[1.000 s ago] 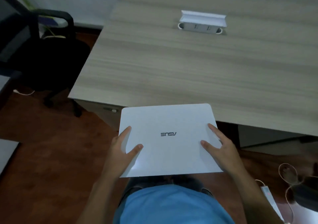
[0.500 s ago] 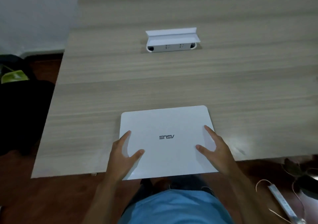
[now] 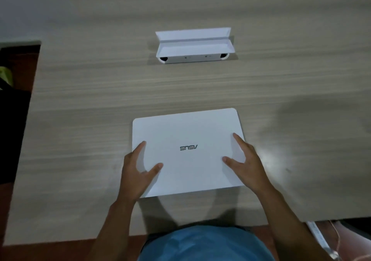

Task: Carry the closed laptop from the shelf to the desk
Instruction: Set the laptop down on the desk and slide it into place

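A closed white laptop with a dark logo on its lid is held flat over the near part of the wooden desk; I cannot tell whether it touches the top. My left hand grips its left edge, thumb on the lid, fingers hidden underneath. My right hand grips its right edge the same way. The shelf is out of view.
A white pop-up socket box with its lid raised sits in the desk farther back. The desk's left edge runs down the frame, with dark objects on the floor beyond it. A white power strip and cable lie on the floor at lower right.
I have stepped up to the desk. The laptop, held in both hands throughout, has moved from in front of the desk's edge to well over the desktop.
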`<state>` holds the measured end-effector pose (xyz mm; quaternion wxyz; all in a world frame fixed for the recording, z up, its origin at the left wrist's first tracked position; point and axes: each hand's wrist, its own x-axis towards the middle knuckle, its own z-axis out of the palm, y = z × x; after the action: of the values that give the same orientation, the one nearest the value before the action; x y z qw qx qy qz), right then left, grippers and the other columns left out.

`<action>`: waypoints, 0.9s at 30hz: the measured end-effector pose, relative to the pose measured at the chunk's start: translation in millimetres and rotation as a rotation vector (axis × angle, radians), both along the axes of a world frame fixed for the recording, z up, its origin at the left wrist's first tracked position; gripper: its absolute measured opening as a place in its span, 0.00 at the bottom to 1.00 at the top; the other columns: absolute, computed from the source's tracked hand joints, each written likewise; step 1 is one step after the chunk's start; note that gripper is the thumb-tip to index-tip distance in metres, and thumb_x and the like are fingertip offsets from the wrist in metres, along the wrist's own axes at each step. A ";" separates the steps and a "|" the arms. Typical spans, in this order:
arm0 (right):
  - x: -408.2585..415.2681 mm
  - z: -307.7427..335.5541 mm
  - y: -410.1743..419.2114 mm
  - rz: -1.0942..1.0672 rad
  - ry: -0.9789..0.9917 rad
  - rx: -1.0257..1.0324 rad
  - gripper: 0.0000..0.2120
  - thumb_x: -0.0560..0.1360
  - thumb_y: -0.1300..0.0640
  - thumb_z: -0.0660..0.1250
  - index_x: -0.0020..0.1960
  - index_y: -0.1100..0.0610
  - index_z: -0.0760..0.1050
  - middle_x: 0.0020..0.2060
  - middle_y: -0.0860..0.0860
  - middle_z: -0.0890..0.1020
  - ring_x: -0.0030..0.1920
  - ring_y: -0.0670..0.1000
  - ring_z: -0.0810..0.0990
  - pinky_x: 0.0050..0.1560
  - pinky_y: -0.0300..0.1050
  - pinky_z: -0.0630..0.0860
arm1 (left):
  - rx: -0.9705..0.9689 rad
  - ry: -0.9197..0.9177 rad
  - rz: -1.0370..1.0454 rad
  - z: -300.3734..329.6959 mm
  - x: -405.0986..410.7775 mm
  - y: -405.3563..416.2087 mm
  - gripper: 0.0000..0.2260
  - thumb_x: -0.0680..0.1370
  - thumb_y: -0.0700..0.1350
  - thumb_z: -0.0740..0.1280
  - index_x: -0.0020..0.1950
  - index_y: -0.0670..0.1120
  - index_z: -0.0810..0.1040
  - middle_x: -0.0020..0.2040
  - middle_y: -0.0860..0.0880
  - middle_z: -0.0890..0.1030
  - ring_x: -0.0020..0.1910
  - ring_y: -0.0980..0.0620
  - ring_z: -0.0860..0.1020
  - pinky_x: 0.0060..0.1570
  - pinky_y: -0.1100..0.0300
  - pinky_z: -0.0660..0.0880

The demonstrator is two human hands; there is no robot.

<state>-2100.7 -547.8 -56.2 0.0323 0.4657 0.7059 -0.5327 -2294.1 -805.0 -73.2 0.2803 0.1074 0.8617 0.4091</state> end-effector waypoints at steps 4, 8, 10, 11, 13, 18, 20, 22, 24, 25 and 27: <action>-9.1 -2.6 -0.5 -0.024 -0.022 0.030 0.37 0.74 0.50 0.73 0.77 0.39 0.59 0.67 0.43 0.66 0.66 0.43 0.65 0.66 0.42 0.63 | -0.005 0.021 -0.012 -1.1 -10.6 4.6 0.37 0.67 0.52 0.78 0.73 0.59 0.66 0.68 0.53 0.68 0.65 0.58 0.66 0.65 0.58 0.63; -7.3 -6.3 -11.0 -0.045 -0.072 0.068 0.36 0.75 0.49 0.72 0.76 0.35 0.58 0.72 0.47 0.66 0.73 0.50 0.64 0.70 0.48 0.63 | -0.033 0.017 -0.015 -4.0 -13.0 1.7 0.37 0.66 0.53 0.79 0.71 0.62 0.67 0.66 0.51 0.66 0.64 0.56 0.66 0.65 0.57 0.64; -8.8 -4.1 -15.5 -0.033 -0.114 0.071 0.36 0.75 0.48 0.71 0.77 0.34 0.56 0.77 0.50 0.61 0.77 0.54 0.56 0.72 0.54 0.60 | -0.045 0.013 -0.011 -6.1 -13.1 0.4 0.37 0.65 0.54 0.79 0.70 0.64 0.66 0.65 0.51 0.64 0.63 0.54 0.66 0.66 0.56 0.65; -9.3 -3.1 -17.4 -0.026 -0.127 0.072 0.36 0.76 0.48 0.70 0.77 0.34 0.55 0.79 0.50 0.59 0.78 0.55 0.53 0.73 0.55 0.58 | -0.047 0.015 -0.009 -7.7 -13.2 -0.2 0.37 0.65 0.54 0.79 0.70 0.64 0.67 0.65 0.51 0.64 0.64 0.54 0.66 0.66 0.55 0.66; -9.3 -2.2 -20.2 -0.022 -0.145 0.078 0.36 0.76 0.47 0.69 0.77 0.33 0.54 0.80 0.51 0.55 0.79 0.56 0.50 0.74 0.58 0.56 | -0.048 0.023 -0.009 -10.7 -12.8 -1.9 0.38 0.65 0.54 0.80 0.71 0.62 0.67 0.64 0.51 0.63 0.65 0.53 0.65 0.66 0.55 0.65; -7.6 -6.2 -27.5 -0.036 -0.163 0.098 0.36 0.77 0.46 0.68 0.77 0.33 0.52 0.81 0.52 0.53 0.79 0.60 0.47 0.75 0.62 0.54 | -0.034 0.092 -0.015 -17.1 -13.0 -4.5 0.36 0.64 0.53 0.80 0.69 0.60 0.70 0.62 0.52 0.60 0.61 0.56 0.63 0.59 0.74 0.61; -6.3 -7.3 -32.1 -0.030 -0.167 0.118 0.37 0.77 0.46 0.68 0.78 0.34 0.51 0.81 0.52 0.53 0.79 0.60 0.47 0.75 0.62 0.54 | -0.030 0.099 -0.003 -18.0 -12.7 -4.3 0.36 0.64 0.52 0.80 0.69 0.58 0.72 0.61 0.51 0.60 0.60 0.56 0.64 0.54 0.78 0.61; -4.9 -9.5 -35.5 -0.017 -0.177 0.144 0.37 0.77 0.46 0.68 0.78 0.35 0.50 0.81 0.53 0.53 0.79 0.60 0.48 0.74 0.62 0.54 | -0.023 0.096 -0.002 -18.3 -11.9 -4.8 0.35 0.65 0.53 0.80 0.69 0.58 0.71 0.60 0.51 0.60 0.60 0.55 0.64 0.57 0.74 0.61; -3.8 -12.9 -37.4 -0.001 -0.193 0.178 0.37 0.77 0.45 0.67 0.78 0.36 0.49 0.81 0.53 0.53 0.78 0.61 0.49 0.75 0.63 0.53 | -0.019 0.098 -0.021 -19.8 -11.8 -6.5 0.35 0.65 0.54 0.79 0.70 0.59 0.70 0.60 0.52 0.59 0.61 0.54 0.63 0.62 0.66 0.63; -3.5 -14.7 -38.3 0.010 -0.206 0.200 0.37 0.77 0.44 0.66 0.79 0.37 0.49 0.81 0.53 0.53 0.78 0.62 0.50 0.75 0.64 0.52 | -0.028 0.100 -0.035 -20.8 -11.9 -8.0 0.36 0.65 0.56 0.79 0.71 0.60 0.69 0.61 0.52 0.59 0.62 0.54 0.63 0.63 0.62 0.65; -2.6 -18.5 -40.3 0.031 -0.233 0.242 0.38 0.77 0.42 0.66 0.79 0.38 0.48 0.81 0.52 0.52 0.78 0.62 0.51 0.75 0.65 0.52 | -0.062 0.099 -0.073 -21.8 -10.1 -11.9 0.39 0.65 0.60 0.78 0.73 0.61 0.65 0.64 0.54 0.57 0.64 0.52 0.61 0.66 0.56 0.65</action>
<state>-2103.3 -588.1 -74.7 0.0656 0.5139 0.7636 -0.3855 -2304.2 -816.8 -95.1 0.2553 0.1500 0.8823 0.3658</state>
